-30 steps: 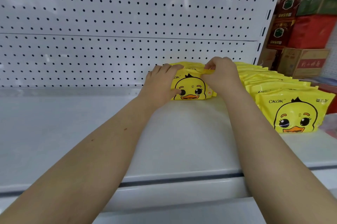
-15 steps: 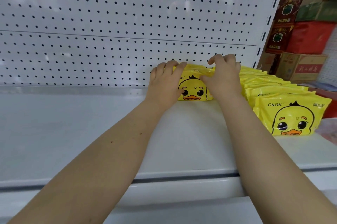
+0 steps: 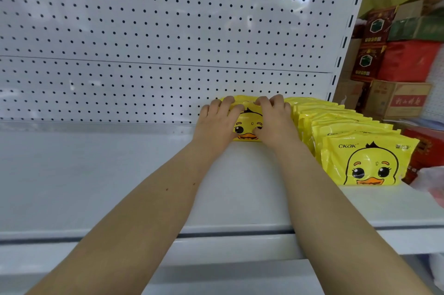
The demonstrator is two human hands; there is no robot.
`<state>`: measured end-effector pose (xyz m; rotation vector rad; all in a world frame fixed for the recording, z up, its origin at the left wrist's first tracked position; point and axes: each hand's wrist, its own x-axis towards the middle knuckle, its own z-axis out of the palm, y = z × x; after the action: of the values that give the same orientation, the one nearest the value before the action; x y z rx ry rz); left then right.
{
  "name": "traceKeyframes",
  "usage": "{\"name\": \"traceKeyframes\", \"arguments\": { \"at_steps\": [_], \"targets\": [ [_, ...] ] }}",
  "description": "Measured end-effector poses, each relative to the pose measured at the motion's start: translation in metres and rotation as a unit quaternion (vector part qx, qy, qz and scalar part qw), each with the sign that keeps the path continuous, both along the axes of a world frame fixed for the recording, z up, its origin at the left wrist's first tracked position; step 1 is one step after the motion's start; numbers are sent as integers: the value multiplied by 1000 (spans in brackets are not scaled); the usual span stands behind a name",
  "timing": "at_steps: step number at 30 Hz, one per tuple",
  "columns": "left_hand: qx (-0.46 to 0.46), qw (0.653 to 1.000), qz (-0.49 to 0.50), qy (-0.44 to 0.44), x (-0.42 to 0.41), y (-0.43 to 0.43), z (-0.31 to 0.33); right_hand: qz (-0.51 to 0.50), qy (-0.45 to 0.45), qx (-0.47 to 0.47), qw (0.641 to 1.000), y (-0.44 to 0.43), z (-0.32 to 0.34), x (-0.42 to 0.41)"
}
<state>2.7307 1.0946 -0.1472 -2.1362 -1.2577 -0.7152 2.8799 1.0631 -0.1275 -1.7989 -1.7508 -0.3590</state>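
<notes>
The yellow duck pack [image 3: 247, 124] is standing upright at the back of the white shelf [image 3: 96, 186], sitting between the two hands and partly covered by them. Nearest the camera, the bare forearms [image 3: 149, 210] are reaching over the shelf's front edge toward the back. The left hand [image 3: 217, 121] is gripping the pack's left side, its fingers curling over the top edge. The right hand [image 3: 275, 124] is gripping the right side, with its fingers hooking over the top and its thumb pressing on the printed duck face. Just right of the right hand, a row of matching packs [image 3: 367, 162] is standing one behind another, running forward along the shelf. Directly behind the held pack, the pegboard [image 3: 168, 30] is rising as the back wall. Farther off to the right, cardboard boxes [image 3: 398, 100] are sitting stacked.
</notes>
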Motion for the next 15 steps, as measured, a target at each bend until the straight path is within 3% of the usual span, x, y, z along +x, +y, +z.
{"name": "traceKeyframes", "arguments": {
  "at_steps": [8,15],
  "targets": [
    [-42,995,85,25,-45,-15,25,29,-79,32,996,-13,29,-27],
    [-55,978,199,11,-126,-48,53,139,-107,-59,983,-14,50,-86]
  ]
}}
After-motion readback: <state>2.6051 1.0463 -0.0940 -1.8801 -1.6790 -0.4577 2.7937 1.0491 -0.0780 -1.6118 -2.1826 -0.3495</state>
